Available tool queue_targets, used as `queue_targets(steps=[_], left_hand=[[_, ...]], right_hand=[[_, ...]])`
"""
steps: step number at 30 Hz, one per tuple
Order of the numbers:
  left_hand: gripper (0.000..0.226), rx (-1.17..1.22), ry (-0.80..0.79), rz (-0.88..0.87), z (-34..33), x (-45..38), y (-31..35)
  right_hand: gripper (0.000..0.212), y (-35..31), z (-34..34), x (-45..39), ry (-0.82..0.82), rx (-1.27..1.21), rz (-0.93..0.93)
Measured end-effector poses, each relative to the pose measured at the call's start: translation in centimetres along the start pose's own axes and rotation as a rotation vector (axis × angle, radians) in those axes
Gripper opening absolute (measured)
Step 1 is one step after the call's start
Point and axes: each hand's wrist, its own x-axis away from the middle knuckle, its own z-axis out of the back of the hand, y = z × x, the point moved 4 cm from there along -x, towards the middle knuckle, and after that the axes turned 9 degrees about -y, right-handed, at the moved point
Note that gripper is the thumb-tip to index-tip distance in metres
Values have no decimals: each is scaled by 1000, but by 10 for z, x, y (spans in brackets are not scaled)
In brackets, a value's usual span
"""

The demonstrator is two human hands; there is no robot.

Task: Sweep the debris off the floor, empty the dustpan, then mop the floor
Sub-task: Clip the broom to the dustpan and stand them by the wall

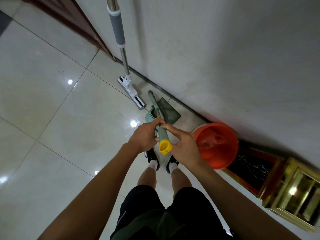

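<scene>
A green dustpan (168, 110) stands on the pale tiled floor (52, 101) close to the wall, with a green broom head (150, 116) beside it. A green handle with a yellow cap (165, 147) rises toward me. My left hand (144, 135) grips the green handles from the left. My right hand (183, 147) pinches the capped handle just above the cap with thumb and forefinger, its other fingers loose. A flat mop (131, 91) with a grey-sleeved steel pole (117, 30) leans against the wall behind them.
An orange bucket (217, 146) lined with a bag stands to my right by the wall. A white wall (225, 49) runs along the right, a dark wooden door frame (72, 19) at the top left, a gold-trimmed frame (294, 191) at the lower right. My feet (162, 161) stand below my hands.
</scene>
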Motion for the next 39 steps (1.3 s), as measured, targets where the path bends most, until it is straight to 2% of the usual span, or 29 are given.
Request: queue_targets(steps=[5, 10, 21, 24, 27, 29, 33, 39], left_hand=[[55, -1, -6, -18, -2, -2, -2], [49, -11, 39, -68, -2, -3, -2], [39, 9, 27, -74, -16, -10, -9], [34, 85, 35, -86, -17, -8, -16], [25, 45, 43, -44, -15, -6, -14], [29, 88, 87, -62, -13, -7, -9], [38, 27, 78, -108, -15, -6, 0], [32, 12, 171, -61, -18, -2, 7]], right_hand=[[37, 6, 0, 2, 5, -3, -23], [37, 1, -2, 1, 36, 81, 37], [35, -9, 0, 9, 138, 129, 138], [32, -10, -4, 10, 134, 134, 131], [33, -10, -6, 11, 138, 117, 113], [32, -8, -5, 11, 144, 81, 99], [31, -4, 1, 13, 131, 24, 39], [35, -3, 5, 19, 131, 52, 18]])
